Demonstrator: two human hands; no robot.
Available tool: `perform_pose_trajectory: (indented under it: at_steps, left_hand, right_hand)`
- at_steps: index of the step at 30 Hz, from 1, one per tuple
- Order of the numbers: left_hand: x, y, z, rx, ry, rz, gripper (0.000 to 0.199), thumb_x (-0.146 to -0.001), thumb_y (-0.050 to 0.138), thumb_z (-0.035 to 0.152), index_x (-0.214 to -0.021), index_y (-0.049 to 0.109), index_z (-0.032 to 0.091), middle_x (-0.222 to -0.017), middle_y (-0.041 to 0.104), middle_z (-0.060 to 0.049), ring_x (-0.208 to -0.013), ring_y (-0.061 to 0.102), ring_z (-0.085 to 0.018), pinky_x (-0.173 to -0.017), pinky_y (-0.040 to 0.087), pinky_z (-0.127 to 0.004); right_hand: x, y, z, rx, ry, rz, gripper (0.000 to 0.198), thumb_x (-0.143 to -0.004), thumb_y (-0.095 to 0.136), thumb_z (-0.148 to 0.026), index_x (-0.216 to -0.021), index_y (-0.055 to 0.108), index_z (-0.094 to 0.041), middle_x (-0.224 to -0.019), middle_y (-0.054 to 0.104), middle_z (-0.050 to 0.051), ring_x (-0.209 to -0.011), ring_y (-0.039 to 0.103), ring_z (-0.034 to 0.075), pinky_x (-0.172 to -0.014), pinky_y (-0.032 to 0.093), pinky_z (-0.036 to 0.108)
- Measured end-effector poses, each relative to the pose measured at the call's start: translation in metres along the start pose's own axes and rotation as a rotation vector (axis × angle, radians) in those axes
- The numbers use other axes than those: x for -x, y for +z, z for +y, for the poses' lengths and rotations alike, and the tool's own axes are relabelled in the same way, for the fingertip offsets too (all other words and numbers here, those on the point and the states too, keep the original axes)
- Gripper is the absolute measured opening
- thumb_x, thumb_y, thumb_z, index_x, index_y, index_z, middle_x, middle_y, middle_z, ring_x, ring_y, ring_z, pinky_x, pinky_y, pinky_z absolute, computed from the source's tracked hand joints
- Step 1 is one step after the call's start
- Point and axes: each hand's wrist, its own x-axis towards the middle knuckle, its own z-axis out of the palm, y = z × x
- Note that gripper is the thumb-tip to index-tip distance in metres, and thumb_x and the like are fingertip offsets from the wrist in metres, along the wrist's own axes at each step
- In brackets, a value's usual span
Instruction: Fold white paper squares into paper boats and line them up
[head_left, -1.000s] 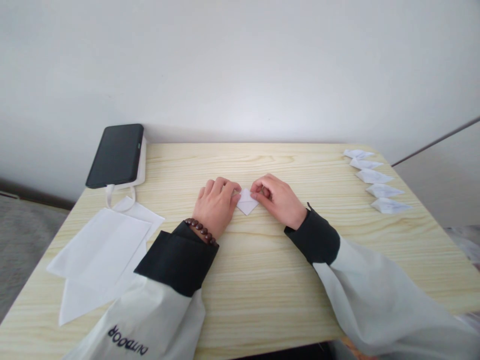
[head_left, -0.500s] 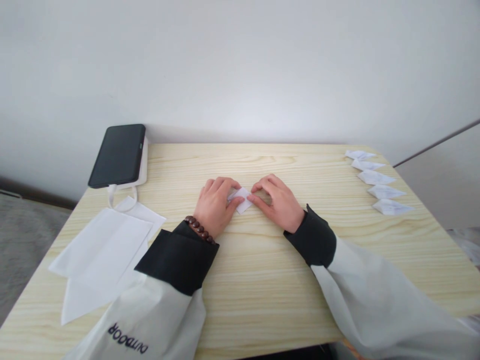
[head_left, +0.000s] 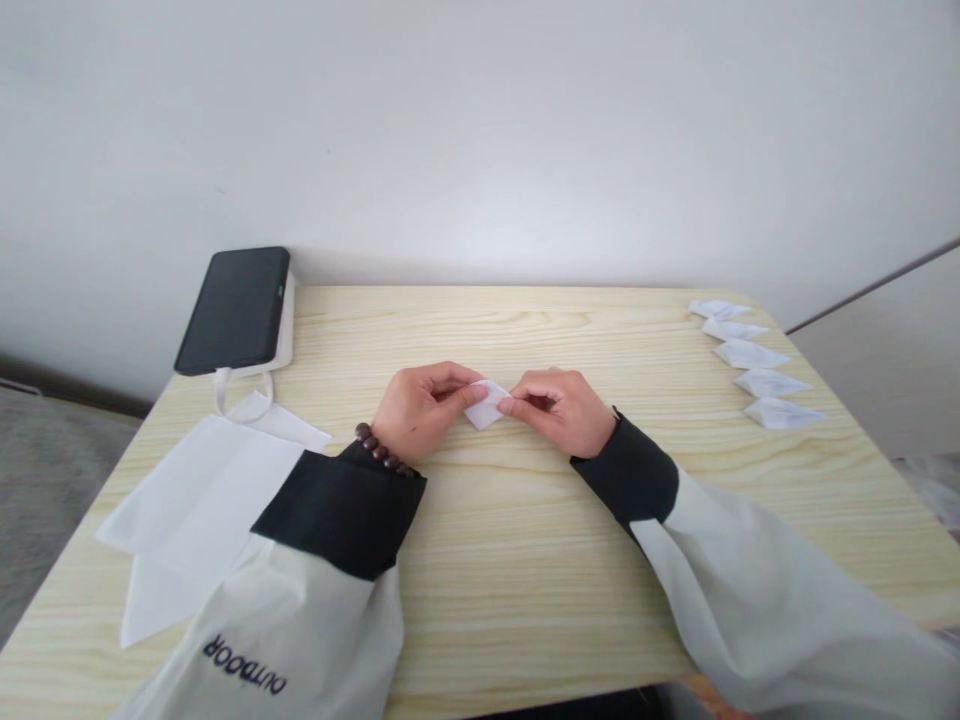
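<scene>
Between my hands is a small folded piece of white paper [head_left: 486, 408], roughly diamond-shaped, over the middle of the wooden table [head_left: 517, 560]. My left hand [head_left: 421, 408] pinches its left side between thumb and fingers. On the other side my right hand [head_left: 561, 408] grips the right corner, thumb in front and fingers curled behind. The fingertips cover both side edges of the paper, and its rear face is hidden.
Several folded white paper pieces [head_left: 752, 354] with pointed ends form a row at the far right. Loose white sheets [head_left: 202, 500] overlap on the left, partly under my left sleeve. Behind them a black-screened device [head_left: 234, 310] rests on a white block with a white cable [head_left: 223, 392].
Both hands have closed into tighter pinches on the folded paper, which now appears slightly raised and turned. My left wrist has shifted a little to the left.
</scene>
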Motion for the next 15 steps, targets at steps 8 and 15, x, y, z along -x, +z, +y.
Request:
perform_pose_trajectory:
  at_steps: [8,15]
  left_hand:
    - [-0.0003,-0.0011,0.0025,0.03,-0.062,0.045,0.027,-0.072,0.066,0.039,-0.083,0.068,0.014,-0.082,0.073,-0.005,-0.076,0.066,-0.019,-0.071,0.053,-0.028]
    - [-0.0005,-0.0061,0.0018,-0.074,-0.038,-0.07,0.036,-0.075,0.061,0.046,-0.094,0.07,0.017,-0.087,0.073,-0.004,-0.08,0.066,-0.02,-0.072,0.053,-0.027]
  right_hand:
    - [0.001,-0.0013,-0.0004,-0.069,0.091,-0.023,0.035,-0.087,0.049,-0.037,-0.064,0.065,-0.016,-0.055,0.061,-0.001,-0.045,0.044,0.007,-0.047,0.032,0.02]
    - [0.0026,-0.0005,-0.0005,-0.1,0.155,0.083,0.031,-0.084,0.053,-0.038,-0.065,0.066,-0.016,-0.057,0.064,-0.001,-0.045,0.045,0.007,-0.046,0.034,0.02]
